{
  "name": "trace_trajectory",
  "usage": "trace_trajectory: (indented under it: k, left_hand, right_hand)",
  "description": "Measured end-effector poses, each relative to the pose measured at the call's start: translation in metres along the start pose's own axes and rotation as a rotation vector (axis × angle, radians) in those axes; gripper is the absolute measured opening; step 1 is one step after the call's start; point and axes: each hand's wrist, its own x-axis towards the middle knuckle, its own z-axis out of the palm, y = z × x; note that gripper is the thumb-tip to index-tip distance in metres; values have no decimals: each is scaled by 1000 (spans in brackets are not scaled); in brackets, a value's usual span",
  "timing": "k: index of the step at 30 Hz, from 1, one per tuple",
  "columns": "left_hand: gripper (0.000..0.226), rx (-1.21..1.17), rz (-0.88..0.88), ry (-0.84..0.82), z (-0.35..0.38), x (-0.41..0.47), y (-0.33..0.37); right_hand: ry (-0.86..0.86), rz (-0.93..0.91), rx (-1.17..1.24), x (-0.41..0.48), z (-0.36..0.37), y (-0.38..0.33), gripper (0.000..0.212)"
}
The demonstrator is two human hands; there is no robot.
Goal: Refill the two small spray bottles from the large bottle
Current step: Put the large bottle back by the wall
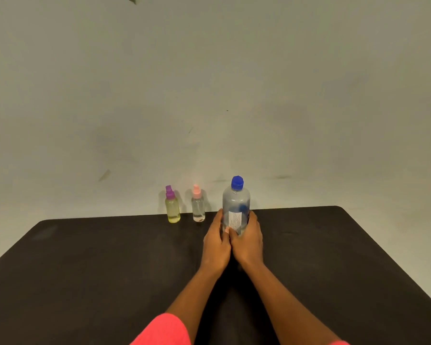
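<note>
A large clear bottle (236, 202) with a blue cap stands upright on the black table (85, 257), near its far edge. My left hand (217, 242) and my right hand (249, 241) wrap its lower half from both sides, hiding its base. To the left stand two small spray bottles, both upright and capped. The yellow-green bottle (173, 209) has a purple sprayer. The clear bottle (198, 207) has a pink sprayer and little liquid in it. Neither hand touches them.
A plain pale wall rises right behind the table's far edge. The table's rounded far-right corner (339, 207) lies to the right of the large bottle. A pink sleeve (164, 332) shows at the bottom.
</note>
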Motion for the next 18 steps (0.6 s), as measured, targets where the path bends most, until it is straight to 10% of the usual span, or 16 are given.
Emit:
trace_trajectory:
  k: [18]
  left_hand:
    - [54, 14, -111, -21, -2, 48, -16]
  right_hand:
    - [-60, -19, 4, 47, 22, 3, 73]
